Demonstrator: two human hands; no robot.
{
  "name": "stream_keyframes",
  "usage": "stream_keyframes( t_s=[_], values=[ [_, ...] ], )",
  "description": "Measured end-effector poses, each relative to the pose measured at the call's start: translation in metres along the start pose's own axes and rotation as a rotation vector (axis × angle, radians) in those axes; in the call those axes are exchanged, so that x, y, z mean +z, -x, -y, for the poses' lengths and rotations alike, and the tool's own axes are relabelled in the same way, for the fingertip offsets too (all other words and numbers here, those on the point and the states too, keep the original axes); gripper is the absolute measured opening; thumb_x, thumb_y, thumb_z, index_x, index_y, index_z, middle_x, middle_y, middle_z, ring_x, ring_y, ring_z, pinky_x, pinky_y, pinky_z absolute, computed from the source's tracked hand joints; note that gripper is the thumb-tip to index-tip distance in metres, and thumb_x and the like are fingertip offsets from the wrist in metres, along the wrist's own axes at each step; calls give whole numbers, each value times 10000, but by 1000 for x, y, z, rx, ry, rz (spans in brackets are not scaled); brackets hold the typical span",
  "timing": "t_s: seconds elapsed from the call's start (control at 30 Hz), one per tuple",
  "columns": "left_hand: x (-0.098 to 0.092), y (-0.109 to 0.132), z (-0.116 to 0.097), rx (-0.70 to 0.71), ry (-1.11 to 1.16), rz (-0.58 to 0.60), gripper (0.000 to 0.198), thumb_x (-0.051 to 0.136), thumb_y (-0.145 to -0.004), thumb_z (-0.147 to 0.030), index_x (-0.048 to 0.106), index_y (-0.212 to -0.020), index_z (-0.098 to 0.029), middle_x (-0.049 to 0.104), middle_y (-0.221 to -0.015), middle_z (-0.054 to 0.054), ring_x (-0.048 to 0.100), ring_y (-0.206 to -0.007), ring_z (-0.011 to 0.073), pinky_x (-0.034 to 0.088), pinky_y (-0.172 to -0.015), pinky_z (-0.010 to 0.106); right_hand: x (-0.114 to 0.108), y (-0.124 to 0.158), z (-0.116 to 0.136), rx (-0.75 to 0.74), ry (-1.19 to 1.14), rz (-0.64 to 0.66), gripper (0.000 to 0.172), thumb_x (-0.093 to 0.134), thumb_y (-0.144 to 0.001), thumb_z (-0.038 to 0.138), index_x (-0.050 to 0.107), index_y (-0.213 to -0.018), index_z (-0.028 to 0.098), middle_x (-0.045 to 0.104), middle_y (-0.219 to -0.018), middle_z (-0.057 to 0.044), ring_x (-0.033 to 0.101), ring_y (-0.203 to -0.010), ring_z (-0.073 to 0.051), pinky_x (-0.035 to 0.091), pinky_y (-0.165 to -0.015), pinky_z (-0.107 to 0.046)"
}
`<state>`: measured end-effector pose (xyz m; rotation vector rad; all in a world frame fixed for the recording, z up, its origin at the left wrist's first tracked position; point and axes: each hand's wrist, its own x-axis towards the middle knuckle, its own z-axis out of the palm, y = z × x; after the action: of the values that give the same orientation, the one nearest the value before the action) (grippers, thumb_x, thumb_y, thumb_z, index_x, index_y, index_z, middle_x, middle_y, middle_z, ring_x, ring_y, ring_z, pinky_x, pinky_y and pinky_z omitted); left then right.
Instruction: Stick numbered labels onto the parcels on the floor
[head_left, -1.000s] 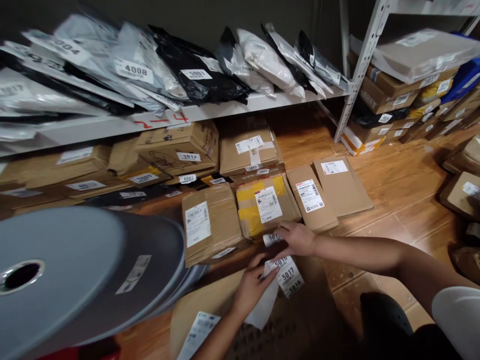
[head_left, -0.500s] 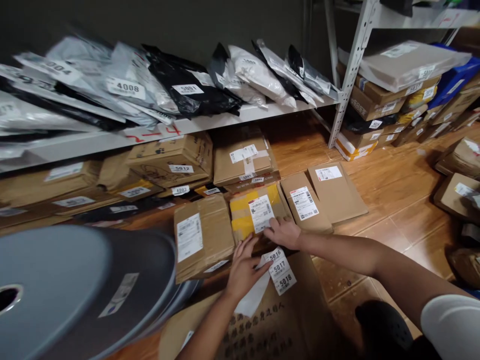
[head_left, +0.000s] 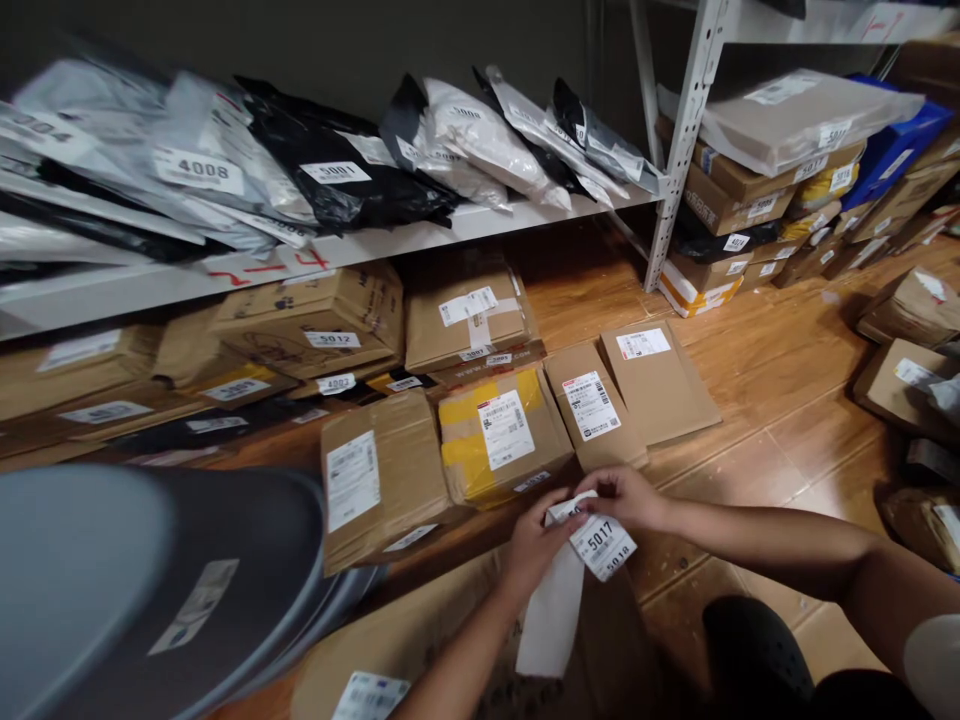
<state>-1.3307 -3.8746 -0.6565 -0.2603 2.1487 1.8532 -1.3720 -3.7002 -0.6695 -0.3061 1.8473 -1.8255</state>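
Observation:
My left hand is closed on a strip of number labels, printed 5017 and 5018, with its pale backing paper hanging below. My right hand pinches the top edge of the same strip, over the partly covered upper label. Just beyond both hands lies a cardboard box with yellow tape, bearing a shipping label and a small number label on its near side. A brown box stands to its left, and a narrower box to its right.
A large printed carton lies beneath my hands. At left stands a big grey rounded object. A white shelf carries numbered bags, with boxes below. A flat carton lies on the wood floor, and more parcels are at right.
Both hands have drawn back from the yellow-taped box towards the right and come together on the label strip. A small number label now shows on that box's near side. The view has shifted slightly.

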Motion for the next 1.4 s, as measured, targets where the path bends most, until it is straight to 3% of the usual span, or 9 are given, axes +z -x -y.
stream_keyframes(
  t_s=[0.07, 0.17, 0.33, 0.53, 0.83, 0.97, 1.17, 1.27, 1.4],
  values=[
    [16, -6, -4, -122, 94, -69, 480, 789, -542, -546, 740, -820, -158, 713, -724, 33, 631, -665, 187, 499, -650, 293, -7, 2, -2, 16, -14, -71, 345, 733, -687, 478, 705, -817, 160, 702, -762, -24, 619, -688, -151, 487, -655, -287],
    [27, -10, -11, -150, 138, -65, 454, 757, -580, -566, 743, -754, -146, 726, -676, 39, 625, -636, 188, 483, -638, 291, -20, 1, 4, 34, -13, -101, 308, 739, -681, 455, 710, -776, 164, 693, -710, -17, 604, -639, -141, 485, -621, -280],
    [28, -9, -24, -167, 242, 30, 447, 768, -600, -521, 754, -867, -162, 768, -857, 57, 664, -754, 215, 509, -724, 316, -35, 2, 15, 19, -56, -165, 358, 733, -682, 501, 723, -803, 164, 696, -702, -19, 595, -605, -128, 480, -556, -253],
    [28, -7, -26, -185, 309, 96, 463, 811, -564, -453, 726, -899, -145, 766, -906, 84, 679, -838, 251, 515, -805, 373, -42, 3, 15, 72, -65, -123, 417, 699, -707, 542, 721, -865, 157, 685, -695, -17, 581, -563, -114, 472, -484, -231],
    [28, -11, -26, -162, 278, 111, 448, 800, -567, -444, 720, -896, -151, 759, -898, 74, 666, -832, 238, 504, -789, 350, -44, 3, 14, 49, -48, -147, 392, 756, -653, 505, 714, -834, 160, 690, -704, -14, 604, -598, -129, 492, -553, -259],
    [32, -4, -9, -144, 60, 77, 377, 729, -625, -492, 718, -780, -149, 731, -734, 46, 642, -709, 216, 479, -665, 303, -38, 17, 4, -3, 52, -101, 300, 773, -662, 450, 710, -734, 166, 701, -704, -19, 618, -641, -142, 498, -642, -287],
    [46, 33, 38, -232, -117, 169, 382, 640, -669, -547, 688, -704, -169, 691, -635, 25, 611, -635, 205, 453, -620, 298, -21, 57, -45, 165, -44, 15, 364, 814, -576, 505, 709, -661, 167, 697, -645, -16, 607, -599, -147, 490, -634, -302],
    [46, 41, 44, -289, -99, 213, 408, 679, -627, -562, 696, -765, -178, 707, -659, 16, 624, -648, 214, 464, -636, 304, -24, 61, -65, 197, -166, -95, 380, 838, -516, 505, 705, -635, 170, 690, -625, -4, 601, -589, -143, 489, -640, -307],
    [41, 41, 38, -315, -70, 255, 381, 744, -562, -536, 674, -708, -191, 699, -645, 11, 618, -640, 209, 467, -627, 298, -34, 44, -83, 181, -274, -449, 445, 844, -430, 553, 658, -586, 180, 669, -601, 11, 594, -601, -147, 493, -656, -316]
  ],
)
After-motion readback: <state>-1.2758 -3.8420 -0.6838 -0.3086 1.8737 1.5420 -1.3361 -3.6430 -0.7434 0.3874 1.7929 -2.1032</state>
